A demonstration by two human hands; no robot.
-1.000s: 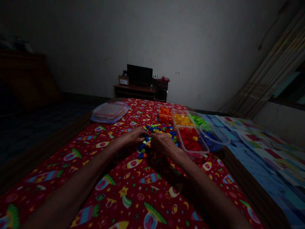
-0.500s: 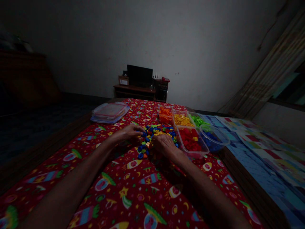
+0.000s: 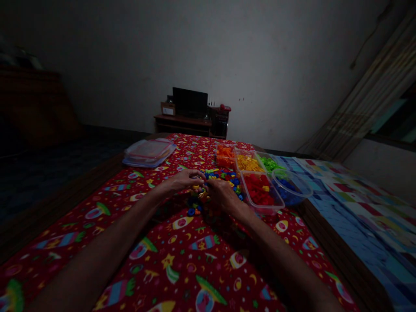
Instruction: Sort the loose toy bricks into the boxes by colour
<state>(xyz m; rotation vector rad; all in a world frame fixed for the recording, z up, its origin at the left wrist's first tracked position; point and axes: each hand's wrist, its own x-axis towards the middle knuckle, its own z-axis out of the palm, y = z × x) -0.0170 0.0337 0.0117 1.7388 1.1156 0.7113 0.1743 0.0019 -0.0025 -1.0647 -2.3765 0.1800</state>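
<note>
A heap of small mixed-colour plastic pieces (image 3: pixel 218 178) lies on a red patterned cloth (image 3: pixel 182 255). My left hand (image 3: pixel 183 180) rests at the heap's left edge, fingers curled over some pieces; what it grips is too dark to name. My right hand (image 3: pixel 223 194) lies on the heap's near side, fingers bent down among the pieces. The fingertips of both hands almost meet. To the right stand clear tubs sorted by colour: orange (image 3: pixel 225 156), yellow (image 3: pixel 248 163), green (image 3: pixel 270 164), red (image 3: pixel 260 190) and a blue bowl (image 3: pixel 290 187).
A stack of clear lids (image 3: pixel 147 152) lies at the cloth's far left. A wooden edge (image 3: pixel 338 255) borders the cloth on the right, with a checked blue mat (image 3: pixel 367 203) beyond. A low shelf with a dark screen (image 3: pixel 190 103) stands against the back wall. The room is dim.
My left hand has slid a little to the right, into the heap towards my right hand. My right hand has barely shifted.
</note>
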